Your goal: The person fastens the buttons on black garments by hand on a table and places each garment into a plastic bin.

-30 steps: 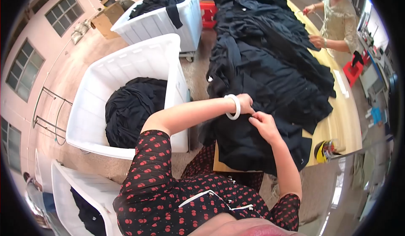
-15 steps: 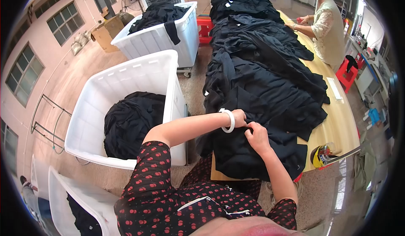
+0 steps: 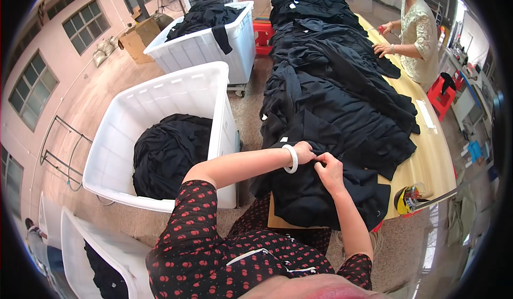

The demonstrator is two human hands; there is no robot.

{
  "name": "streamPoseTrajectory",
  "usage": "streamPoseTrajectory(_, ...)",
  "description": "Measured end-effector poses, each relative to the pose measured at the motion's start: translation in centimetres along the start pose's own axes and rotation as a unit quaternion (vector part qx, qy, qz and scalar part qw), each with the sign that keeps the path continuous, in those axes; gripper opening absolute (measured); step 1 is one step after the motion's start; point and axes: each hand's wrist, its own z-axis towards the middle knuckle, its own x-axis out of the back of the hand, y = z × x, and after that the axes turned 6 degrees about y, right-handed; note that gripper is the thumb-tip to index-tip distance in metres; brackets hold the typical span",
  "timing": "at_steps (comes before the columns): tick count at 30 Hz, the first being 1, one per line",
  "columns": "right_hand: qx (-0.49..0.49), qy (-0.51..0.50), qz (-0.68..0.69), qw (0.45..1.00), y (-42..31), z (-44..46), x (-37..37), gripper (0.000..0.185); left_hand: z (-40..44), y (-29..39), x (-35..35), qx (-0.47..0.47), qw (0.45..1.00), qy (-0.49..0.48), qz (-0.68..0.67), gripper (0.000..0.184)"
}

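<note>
My left hand, with a white bangle on its wrist, pinches the black garment at the near end of the pile. Close beside it, my right hand is closed on the same cloth, its thumb and fingers pressed together. The two hands almost touch, and the bit of fabric between them is too small to make out. A small white tag shows just behind my left hand. More black garments lie heaped lengthwise along the wooden table.
On my left stands a white bin holding bunched black cloth; a second white bin is farther back. A jar sits at the table's right corner. Across the table a person handles the cloth, near a red stool.
My hands stay on the garment, with only a slight shift of the fingers. Across the table, the other person's hands have moved apart, one raised and one over the cloth's edge.
</note>
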Motion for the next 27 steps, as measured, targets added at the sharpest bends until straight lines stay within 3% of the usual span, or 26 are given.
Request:
streamPoseTrajectory(6,0.005,0.013,-0.003,1.0,0.1,-0.5,0.1,0.011,-0.6,1.0,0.7,0.01,0.998,-0.053,-0.033,0.032)
streamPoseTrajectory(9,0.036,0.016,-0.071,0.997,0.3,-0.7,0.1,0.011,-1.0,1.0,0.4,-0.103,0.993,-0.009,0.05,0.029)
streamPoseTrajectory(17,0.124,0.027,-0.142,0.982,-0.1,-0.6,1.1,0.007,-3.6,2.2,1.0,-0.236,0.953,0.006,0.19,0.028)
streamPoseTrajectory(27,0.166,0.037,-0.162,0.972,-0.9,0.2,0.9,0.008,-3.1,1.0,0.0,-0.34,0.911,0.159,0.168,0.012)
